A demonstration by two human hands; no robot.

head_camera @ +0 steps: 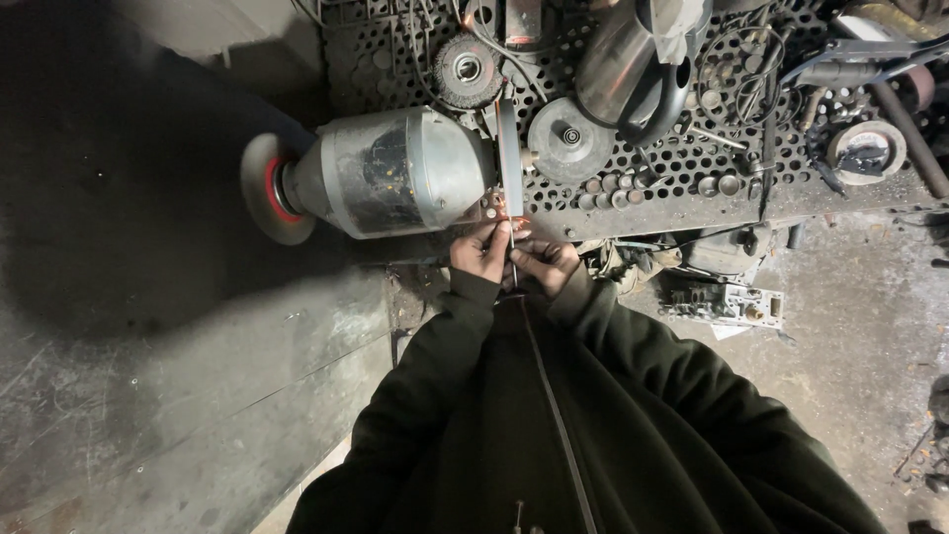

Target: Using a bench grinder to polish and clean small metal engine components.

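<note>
- The counter (633, 213) — a perforated metal plate — fills the top of the view from 11 to 2 o'clock, littered with small washers, wire loops and loose discs; a dark concrete floor (168, 396) lies below it at 8 o'clock.
- The bench grinder motor (395, 173), a grey drum lying on its side, sits at 11 o'clock from the hands; a worn buffing wheel (265, 190) with a red hub caps its far end at 9 o'clock, and the thin grinding wheel (508, 153) stands edge-on at its near end, directly at 12 o'clock above the hands.
- A shiny metal jug (621, 59) with a black handle stands at 1 o'clock; a flat grey disc (570, 138) lies just beside the grinding wheel.
- The left hand (481, 249) and right hand (542, 262) sit close together, knuckles nearly touching, dark sleeves running down to 6 o'clock.
- The thin metal rod (512, 259) runs between them, long axis along the 12–6 line; its upper tip points at the grinding wheel's lower edge — whether it touches I cannot tell.
- Both sets of fingers are closed tight round the rod, left from 9 o'clock, right from 3 o'clock; the left hand is slightly nearer the wheel.
</note>
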